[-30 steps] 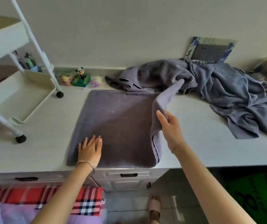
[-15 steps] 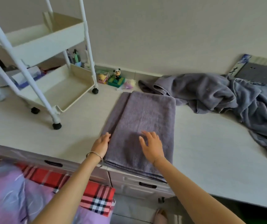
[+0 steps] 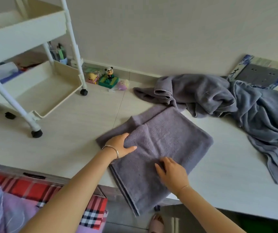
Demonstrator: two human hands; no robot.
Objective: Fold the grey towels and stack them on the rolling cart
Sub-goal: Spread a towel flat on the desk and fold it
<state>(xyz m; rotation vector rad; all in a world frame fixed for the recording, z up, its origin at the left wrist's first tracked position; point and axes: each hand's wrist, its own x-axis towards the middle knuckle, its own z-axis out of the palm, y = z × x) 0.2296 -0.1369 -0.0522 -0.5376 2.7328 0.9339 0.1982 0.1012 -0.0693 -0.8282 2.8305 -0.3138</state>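
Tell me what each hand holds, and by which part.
Left hand grips the folded towel by its left edge; right hand just rests on it, holding nothing.

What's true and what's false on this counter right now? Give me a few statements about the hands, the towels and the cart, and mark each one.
1. The left hand grips a fold of the folded towel with its fingers curled under. True.
2. The right hand holds that towel up in the air. False: it rests on the towel, which lies on the counter.
3. Folded towels are stacked in the lower tray of the cart. False: no towel shows in that tray.
4. A heap of unfolded towels lies right of the folded one. True.
5. A panda figure stands by the wall. True.
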